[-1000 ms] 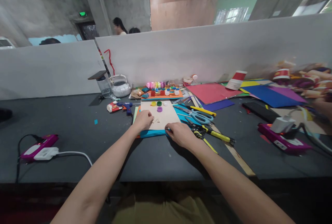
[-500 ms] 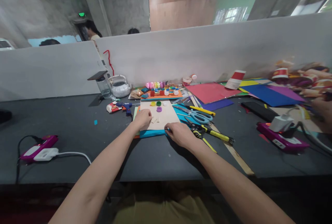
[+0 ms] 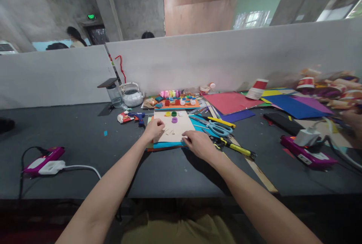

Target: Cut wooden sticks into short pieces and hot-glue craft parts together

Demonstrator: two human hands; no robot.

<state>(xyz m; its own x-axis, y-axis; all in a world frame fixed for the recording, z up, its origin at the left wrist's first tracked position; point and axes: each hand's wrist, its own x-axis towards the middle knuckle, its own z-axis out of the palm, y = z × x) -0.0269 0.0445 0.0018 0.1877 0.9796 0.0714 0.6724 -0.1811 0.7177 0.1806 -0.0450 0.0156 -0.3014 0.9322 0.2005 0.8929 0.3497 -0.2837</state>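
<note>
A cream sheet [image 3: 186,124] lies on stacked coloured paper in front of me. On it are several short, thin wooden sticks [image 3: 170,132], and above them small paint lids: yellow [image 3: 167,114], green [image 3: 174,114], purple [image 3: 174,120] and a white one. Over the sheet's left side, my left hand [image 3: 154,129] has thumb and forefinger pinched beside the sticks; whatever is between them is too small to make out. My right hand [image 3: 197,142] is at the lower right corner of the sheet, fingers curled and tips together. Anything in that pinch is hidden.
Scissors [image 3: 217,128], a yellow cutter [image 3: 222,122] and yellow-handled pliers [image 3: 239,147] lie to the right. A blue glue gun [image 3: 138,117] sits left. Paint pots [image 3: 183,102] stand behind. Power strips [image 3: 307,153] with cords flank both sides. Another person's hand [image 3: 352,121] shows far right.
My right hand has shifted slightly up and right at the sheet's near corner. My left hand stays pinched near the sticks. The view has tilted a little.
</note>
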